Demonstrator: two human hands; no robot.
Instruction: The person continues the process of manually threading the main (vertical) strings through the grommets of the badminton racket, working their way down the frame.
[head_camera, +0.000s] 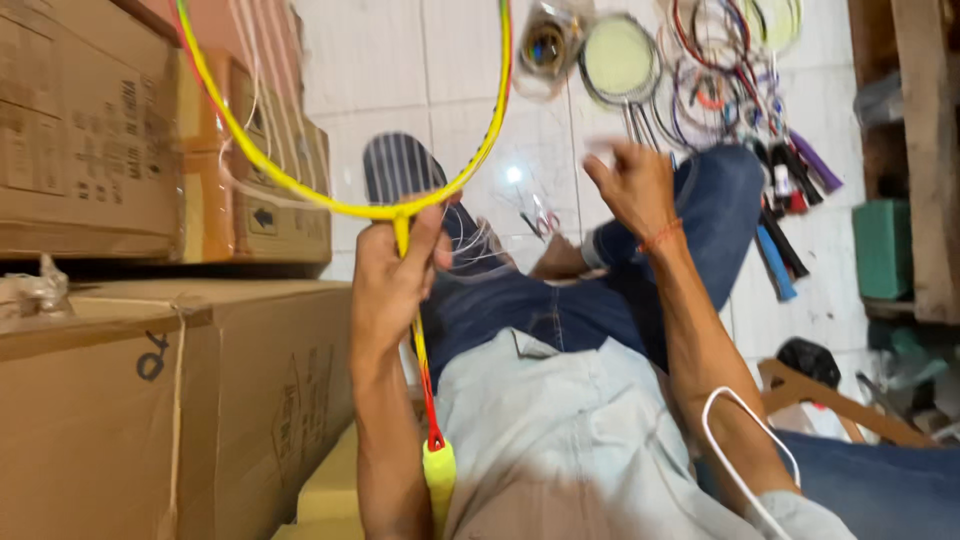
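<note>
Stacked along the left edge, brown cardboard boxes (85, 130) rise in two tiers, the lower carton (170, 410) bound with a thin cord and the upper ones sitting against a white tiled wall (380, 60). Just right of them the left hand (392, 275) is closed in a fist around the thin shaft of a yellow badminton racket (345, 205), gripping right below the point where the shaft meets the oval frame; the frame arcs up and out of the top of the view, with loose white strings (262, 90) trailing from it across the boxes, while the shaft runs down past the wrist, turning red and ending in a yellow-green handle (438, 480) beside the forearm. Behind the racket's throat a dark sandal sole (400, 168) with pale stripes shows (the person sits with legs folded in blue jeans (560, 310), a light grey shirt (560, 440) below). Small scissors (540, 220) lie on the floor between the hands. Further right, the right hand (630, 185) is raised with its fingers loosely curled and partly open; it is blurred, and I cannot tell whether it pinches a string. A red thread band (660, 237) circles that wrist and a white cable (745, 450) loops over the forearm. Beyond it a heap of rackets (720, 70) in many colours lies on the tiled floor, and at the far right stand a wooden shelf (925, 150) and a green block (882, 248).
</note>
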